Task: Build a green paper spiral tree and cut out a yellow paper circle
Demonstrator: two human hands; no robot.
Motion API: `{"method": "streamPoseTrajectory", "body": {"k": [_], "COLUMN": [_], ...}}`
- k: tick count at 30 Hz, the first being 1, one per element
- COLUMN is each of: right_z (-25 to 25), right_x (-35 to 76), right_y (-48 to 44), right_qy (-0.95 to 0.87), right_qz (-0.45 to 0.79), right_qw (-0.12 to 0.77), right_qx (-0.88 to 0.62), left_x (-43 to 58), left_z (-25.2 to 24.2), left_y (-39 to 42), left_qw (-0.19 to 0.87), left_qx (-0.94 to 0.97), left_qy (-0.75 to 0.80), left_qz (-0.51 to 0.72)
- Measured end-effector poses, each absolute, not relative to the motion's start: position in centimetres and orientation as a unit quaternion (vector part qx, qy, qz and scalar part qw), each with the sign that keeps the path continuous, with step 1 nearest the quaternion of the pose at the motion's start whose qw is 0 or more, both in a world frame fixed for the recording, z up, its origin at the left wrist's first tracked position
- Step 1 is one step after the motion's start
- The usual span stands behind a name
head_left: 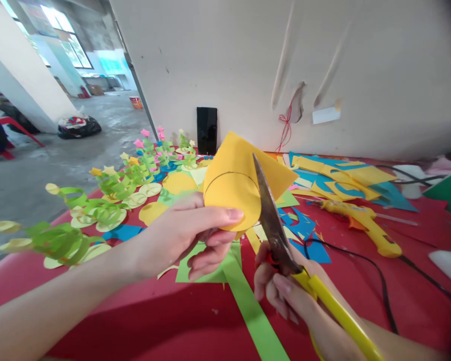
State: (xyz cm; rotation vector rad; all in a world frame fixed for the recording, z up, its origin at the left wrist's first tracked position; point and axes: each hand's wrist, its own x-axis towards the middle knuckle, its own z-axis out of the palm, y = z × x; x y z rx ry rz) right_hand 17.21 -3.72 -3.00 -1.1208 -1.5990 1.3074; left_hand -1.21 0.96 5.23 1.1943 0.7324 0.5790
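Observation:
Yellow paper (pixel 235 193) with a curved dark line drawn on it is pinched between the thumb and fingers of my left hand (pixel 206 233). Its lower edge is rounded, while the upper part ends in pointed corners. Scissors (pixel 274 220) with yellow handles are in my right hand (pixel 285 286), fingers wrapped round them. The blades point up and lie against the right edge of the yellow paper. Below both hands, a green paper strip (pixel 248 306) and a green sheet (pixel 201 265) rest on the red table (pixel 146 321).
Green spiral paper pieces (pixel 116 185) with stars stand along the left. A yellow glue gun (pixel 364 220) with a black cord lies at right, near blue and yellow scraps (pixel 334 175). A black phone (pixel 207 130) leans on the wall behind.

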Motion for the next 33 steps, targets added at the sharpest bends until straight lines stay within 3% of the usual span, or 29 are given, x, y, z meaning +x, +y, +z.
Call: {"method": "streamPoseTrajectory", "body": {"k": [33], "right_z": [-2.7], "right_x": [17.4], "right_y": [-4.1], "right_qy": [-0.591], "right_qz": [0.516], "right_qw": [0.381], "right_qx": [-0.49], "left_x": [-1.3], "left_z": [4.5], "left_y": [1.2], "left_qw": [0.776], "left_qx": [0.514], "left_qy": [0.288], "left_qz": [0.227]}}
